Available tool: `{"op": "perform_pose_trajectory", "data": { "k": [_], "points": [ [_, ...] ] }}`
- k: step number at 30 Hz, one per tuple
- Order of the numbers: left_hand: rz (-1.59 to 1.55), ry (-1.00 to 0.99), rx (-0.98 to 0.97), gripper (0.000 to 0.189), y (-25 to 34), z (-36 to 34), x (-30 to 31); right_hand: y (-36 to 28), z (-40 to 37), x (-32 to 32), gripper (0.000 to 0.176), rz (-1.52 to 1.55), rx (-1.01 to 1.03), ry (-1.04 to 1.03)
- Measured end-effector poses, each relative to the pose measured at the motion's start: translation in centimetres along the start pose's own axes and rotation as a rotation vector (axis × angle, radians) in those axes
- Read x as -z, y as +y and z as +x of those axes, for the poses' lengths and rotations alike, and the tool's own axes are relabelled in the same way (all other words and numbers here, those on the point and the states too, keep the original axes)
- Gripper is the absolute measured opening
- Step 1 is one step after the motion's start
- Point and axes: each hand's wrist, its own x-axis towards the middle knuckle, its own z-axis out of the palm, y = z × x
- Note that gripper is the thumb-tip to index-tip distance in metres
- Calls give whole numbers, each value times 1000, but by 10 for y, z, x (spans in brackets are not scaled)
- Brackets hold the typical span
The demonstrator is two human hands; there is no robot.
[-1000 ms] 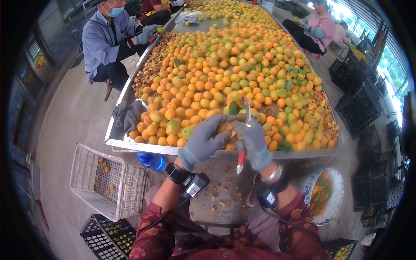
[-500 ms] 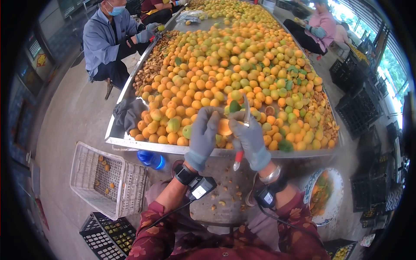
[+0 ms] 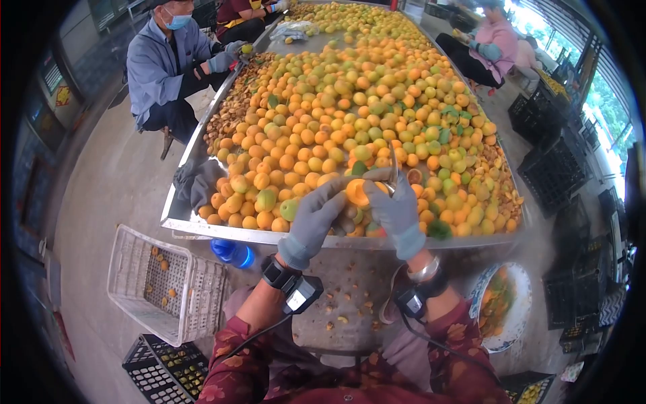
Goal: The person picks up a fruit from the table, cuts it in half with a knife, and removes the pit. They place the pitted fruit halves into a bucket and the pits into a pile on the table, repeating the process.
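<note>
Over the near edge of the fruit table, my gloved left hand (image 3: 315, 217) grips an apricot (image 3: 356, 193) between thumb and fingers. The fruit is cut open, with its bright orange inside facing me. My gloved right hand (image 3: 397, 214) is closed round a knife (image 3: 393, 161), whose slim curved blade sticks up past the fingers; its handle is mostly hidden. The right thumb and fingertips also touch the apricot's right side. Just beyond both hands lie heaped whole apricots (image 3: 316, 138), orange to green, with a green leaf (image 3: 359, 168) among them.
The metal table rim (image 3: 222, 230) runs in front of me. At left stand a white plastic basket (image 3: 192, 296), a blue bottle (image 3: 232, 252) and a black crate (image 3: 165, 363). A basin (image 3: 521, 310) of orange pieces stands at right. Co-workers (image 3: 158, 74) sit along the table sides.
Both hands have turned and the apricot now shows its open orange inside toward me. The knife has tilted and its red handle no longer hangs visibly below the right hand.
</note>
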Motion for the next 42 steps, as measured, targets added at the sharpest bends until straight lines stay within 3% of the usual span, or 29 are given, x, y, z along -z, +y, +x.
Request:
{"op": "perform_pose_trajectory", "data": {
  "k": [1, 5, 7, 8, 10, 13, 17, 19, 21, 25, 29, 31, 33, 35, 42],
  "points": [
    [53, -19, 12, 33, 1, 0, -1, 4, 3, 0, 12, -134, 200, 41],
    [154, -2, -12, 32, -6, 0, -3, -7, 0, -1, 9, -413, 407, 63],
    [103, 37, 18, 30, -11, 2, 2, -25, -8, -3, 12, 20, -177, -65],
    [104, 41, 18, 30, -12, 2, 3, -25, -7, -1, 12, 21, -177, -68],
    [-67, 31, 49, 28, -11, 4, 4, -24, -3, 7, 16, 502, -373, -220],
    [-117, 51, 41, 28, -12, 4, 2, -13, -2, 9, 19, 676, -406, -220],
    [-37, 20, 36, 32, -4, 1, 3, -18, -6, 8, 17, 530, -434, -36],
    [17, 109, -28, 32, -1, -7, -1, -19, -11, 6, 20, 533, -368, -58],
    [-88, 45, -116, 30, 5, -27, 4, -18, -14, -1, 26, 476, -391, -80],
    [-94, 149, -206, 33, 29, -98, 22, -52, -40, -55, 27, 348, -449, -221],
    [54, 469, -286, 35, 48, -179, 66, -58, -67, -140, 27, 371, -578, -450],
    [129, 582, -400, 35, 51, -216, 97, -61, -87, -191, 28, 312, -547, -636],
    [119, 775, -357, 33, 64, -257, 115, -53, -101, -241, 26, 327, -559, -786],
    [229, 901, -340, 34, 64, -292, 138, -47, -119, -283, 23, 403, -748, -821],
    [149, 953, -182, 32, 32, -355, 150, -18, -161, -313, 20, 244, -855, -884]
  ]
}}
